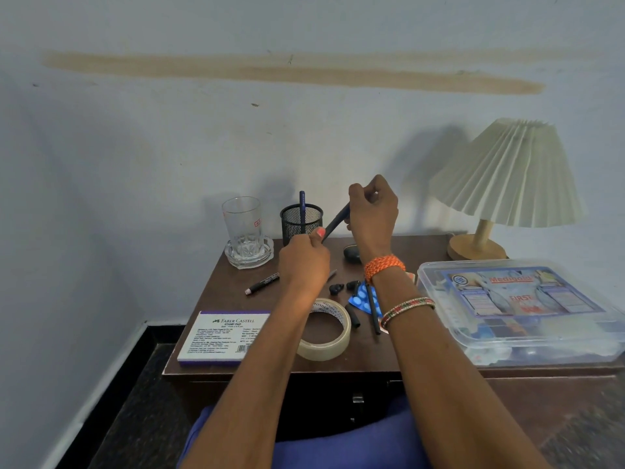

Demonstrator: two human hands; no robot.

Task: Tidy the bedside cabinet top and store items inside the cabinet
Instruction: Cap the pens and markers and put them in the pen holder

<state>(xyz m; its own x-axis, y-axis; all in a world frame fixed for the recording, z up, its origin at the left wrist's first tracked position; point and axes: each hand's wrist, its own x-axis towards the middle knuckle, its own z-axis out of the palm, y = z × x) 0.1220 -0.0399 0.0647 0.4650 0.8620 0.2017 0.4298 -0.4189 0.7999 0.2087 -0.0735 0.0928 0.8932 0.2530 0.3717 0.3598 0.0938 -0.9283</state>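
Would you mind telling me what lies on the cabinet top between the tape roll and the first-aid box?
In the head view, a blue pill strip and black pens lie between the tape roll and first-aid box.

A slim dark blue pen [336, 221] is tilted above the brown wooden cabinet top [216, 292], beside the black mesh pen holder [302, 220].

Brown cabinet top [216, 292] — on it: ashtray [248, 253], mesh cup [301, 223], marker [262, 283], stamp pad [223, 338], tape [326, 330], pill strip [363, 299], plastic box [517, 309], lamp [507, 184].

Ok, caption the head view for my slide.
Both hands, left and right, grip a dark blue pen beside the black mesh pen holder on the brown cabinet top.
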